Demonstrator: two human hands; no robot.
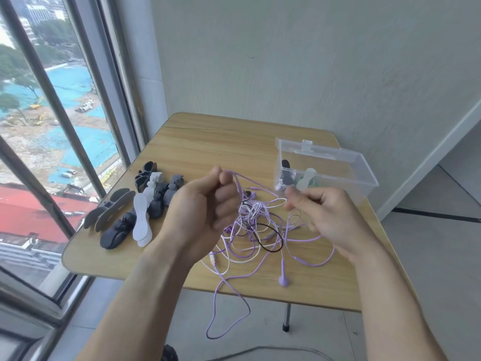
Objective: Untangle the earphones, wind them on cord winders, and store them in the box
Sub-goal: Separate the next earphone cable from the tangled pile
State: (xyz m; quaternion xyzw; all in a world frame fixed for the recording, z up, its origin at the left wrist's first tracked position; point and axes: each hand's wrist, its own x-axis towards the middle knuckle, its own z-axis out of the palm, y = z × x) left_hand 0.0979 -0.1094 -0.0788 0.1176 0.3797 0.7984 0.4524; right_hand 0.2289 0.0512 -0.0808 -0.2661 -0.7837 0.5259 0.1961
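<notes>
Over the table's middle: a tangle of thin purple, white and dark earphone cords [256, 225] is held partly lifted above the light wooden folding table [208, 142], with one purple loop hanging past the near edge.
Left hand: the left hand [205, 204] is curled, with a purple strand pinched at the fingertips at the top of the tangle.
Right hand: the right hand [325, 212] is blurred; its fingers appear closed on a strand near the knot, though the grip cannot be told for certain.
Handling: the cords are judged light, limp and slippery, and prone to tighten if tugged; a loose end, such as the purple earbud [283, 281] by the near edge, is best taken hold of and fed back through the loops.
Fragility: thin wire at the plug and buds is judged easily strained.
Winders: a heap of flat black, grey and white cord winders [140, 207] is lying toward the left edge, unused.
Box: the clear plastic storage box [361, 173], lid open, is set at the far right corner.
Box contents: a black winder and a pale winder with wound cords are seen inside.
</notes>
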